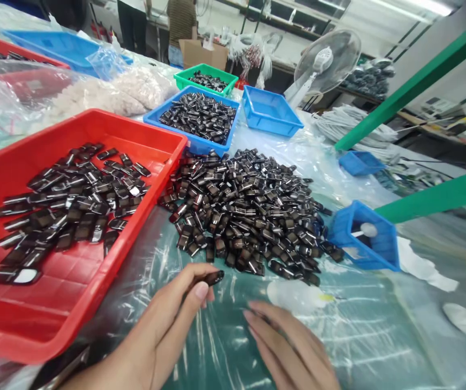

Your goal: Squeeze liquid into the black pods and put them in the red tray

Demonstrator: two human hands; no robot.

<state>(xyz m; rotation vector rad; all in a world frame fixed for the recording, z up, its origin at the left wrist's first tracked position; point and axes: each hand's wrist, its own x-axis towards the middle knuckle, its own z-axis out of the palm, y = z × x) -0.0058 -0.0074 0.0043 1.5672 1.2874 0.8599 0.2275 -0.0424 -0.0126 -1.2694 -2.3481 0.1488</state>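
My left hand (188, 298) pinches a small dark glossy plastic piece (214, 278) between thumb and fingers, just in front of a large pile of similar pieces (249, 211). To its right, my right hand (285, 336) is low over the table with fingers stretched out, slightly blurred, and nothing visible in it. A white bottle with a yellow tip (297, 297) lies just beyond the right fingers. On the left stands a red tray (135, 238) with many of the same dark pieces spread in it.
Behind the pile stand a filled blue tray (151, 116), a green tray (181, 82) and another blue tray (273, 122). A small blue bin (379, 254) with a white-topped item is at right, near green posts (439, 195). A fan (324, 59) and two people are further back.
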